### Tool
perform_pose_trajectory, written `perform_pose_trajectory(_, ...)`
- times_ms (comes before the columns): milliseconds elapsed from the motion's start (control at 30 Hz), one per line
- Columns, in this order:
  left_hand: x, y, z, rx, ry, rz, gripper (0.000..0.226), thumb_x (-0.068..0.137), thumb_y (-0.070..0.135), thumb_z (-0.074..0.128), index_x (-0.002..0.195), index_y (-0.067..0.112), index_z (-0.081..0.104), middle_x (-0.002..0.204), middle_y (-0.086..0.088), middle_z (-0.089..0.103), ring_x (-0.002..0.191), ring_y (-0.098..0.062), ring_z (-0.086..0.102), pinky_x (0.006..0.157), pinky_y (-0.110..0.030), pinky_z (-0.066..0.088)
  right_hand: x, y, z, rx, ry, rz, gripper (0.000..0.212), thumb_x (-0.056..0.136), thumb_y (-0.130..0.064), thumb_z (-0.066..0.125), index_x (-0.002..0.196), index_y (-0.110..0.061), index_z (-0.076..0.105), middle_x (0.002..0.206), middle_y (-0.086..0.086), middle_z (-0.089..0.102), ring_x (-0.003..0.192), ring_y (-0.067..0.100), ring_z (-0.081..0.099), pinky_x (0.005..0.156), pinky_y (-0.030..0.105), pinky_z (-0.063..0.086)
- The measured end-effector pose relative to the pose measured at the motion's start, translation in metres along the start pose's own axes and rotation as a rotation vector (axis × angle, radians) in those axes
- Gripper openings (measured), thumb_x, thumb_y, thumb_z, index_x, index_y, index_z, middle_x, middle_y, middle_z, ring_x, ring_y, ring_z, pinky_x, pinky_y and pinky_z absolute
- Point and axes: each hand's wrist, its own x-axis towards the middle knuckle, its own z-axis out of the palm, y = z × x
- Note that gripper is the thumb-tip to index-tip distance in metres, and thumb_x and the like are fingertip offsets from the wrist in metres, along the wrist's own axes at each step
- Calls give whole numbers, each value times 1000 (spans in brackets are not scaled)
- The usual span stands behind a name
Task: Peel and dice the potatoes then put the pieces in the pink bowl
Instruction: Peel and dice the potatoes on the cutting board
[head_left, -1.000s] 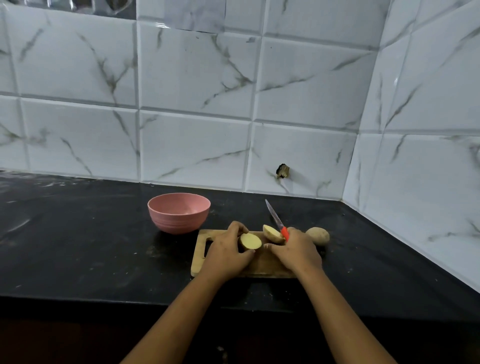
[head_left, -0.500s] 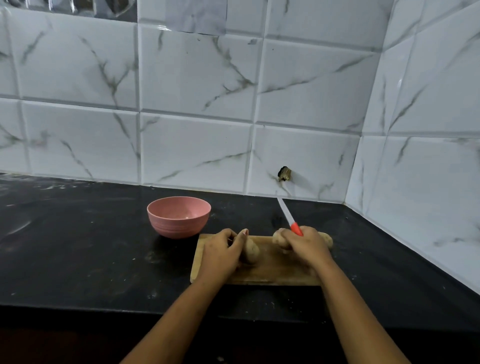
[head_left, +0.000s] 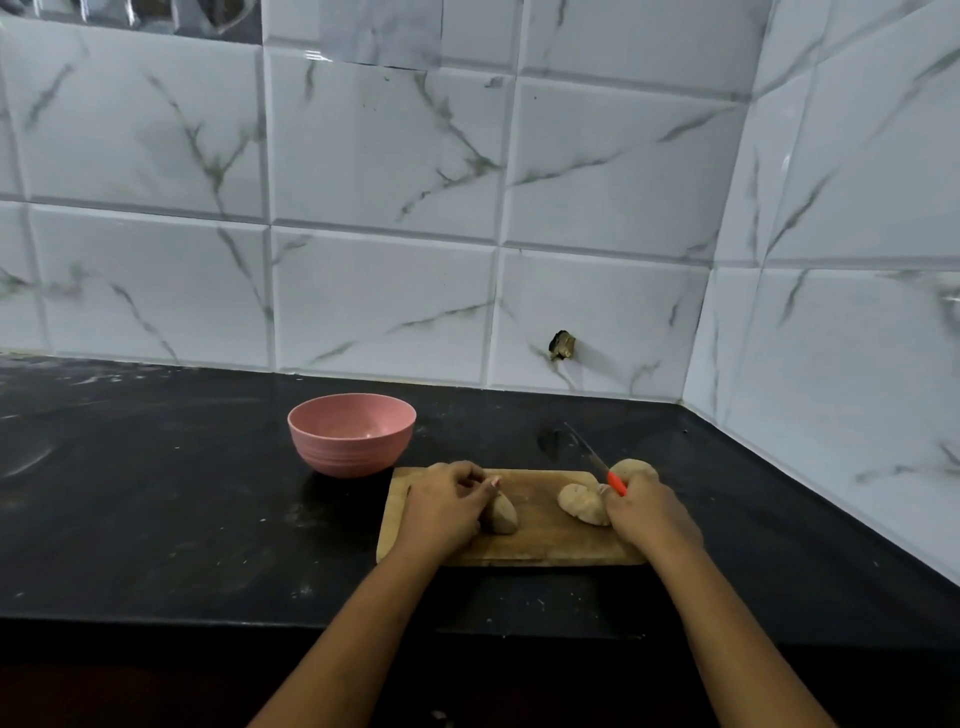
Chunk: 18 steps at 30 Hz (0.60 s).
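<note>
On the board (head_left: 543, 543) my left hand (head_left: 447, 506) clasps the nine-o'clock potato half (head_left: 503, 515), likely firm and slippery; right hand (head_left: 649, 519) grips the knife (head_left: 616, 482)

Pink bowl (head_left: 351, 434) just beyond cutting board (head_left: 540, 540) corner; counter (head_left: 156, 519) left open.

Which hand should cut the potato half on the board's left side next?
Right, probably. The right hand grips the knife, blade pointing away; the left hand holds that potato half down on the cutting board.
</note>
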Motion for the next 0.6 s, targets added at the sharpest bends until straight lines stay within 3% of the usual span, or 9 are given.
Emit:
perform_pose_trajectory(67, -2, 0, -3, -56, -51, -18, 15, 88, 31, 65, 100, 22, 65, 95, -2, 67, 60, -6, 59, 51, -12, 43, -7, -4, -2, 8, 6, -60, 32, 99, -38, 44, 124, -19, 47, 119, 7, 54, 107, 28, 56, 86, 39, 45)
perform_pose_trajectory(133, -3, -1, -5, -83, -88, -34, 23, 86, 28, 67, 108, 21, 65, 99, 1, 67, 72, -7, 62, 62, -15, 48, -17, -10, -4, 64, -26, -125, 28, 100, -32, 43, 121, -15, 45, 114, 6, 51, 100, 26, 55, 84, 37, 44)
perform_pose_trajectory(233, -7, 0, -9, -60, -80, -10, 23, 84, 26, 69, 106, 24, 64, 99, 7, 64, 89, -6, 60, 70, -13, 46, -43, -21, -1, 189, -164, -251, 16, 100, -30, 43, 109, -21, 52, 97, 1, 55, 81, 15, 54, 70, 30, 42)
perform_pose_trajectory(333, -10, -2, -9, -14, -78, 63, 28, 83, 24, 71, 110, 25, 65, 102, 6, 66, 89, -3, 58, 68, -7, 42, -64, -25, 8, 18, -193, -339, 18, 101, -32, 40, 86, -27, 47, 88, -5, 52, 74, 6, 50, 62, 25, 40)
perform_pose_trajectory(467, -15, -2, -9, 69, -35, 150, 36, 80, 19, 74, 115, 24, 67, 91, 10, 63, 78, 1, 52, 67, -1, 38, -81, -31, 17, -147, -195, -348, 16, 102, -29, 36, 106, -21, 49, 94, -3, 58, 83, 11, 56, 67, 29, 44)
perform_pose_trajectory(600, -18, 1, -9, 85, -31, 167, 38, 83, 16, 71, 120, 19, 64, 103, 7, 66, 87, 2, 54, 68, 7, 34, -88, -36, 14, -250, -181, -375, 19, 103, -30, 35, 115, -21, 46, 98, -2, 59, 84, 12, 58, 65, 28, 44)
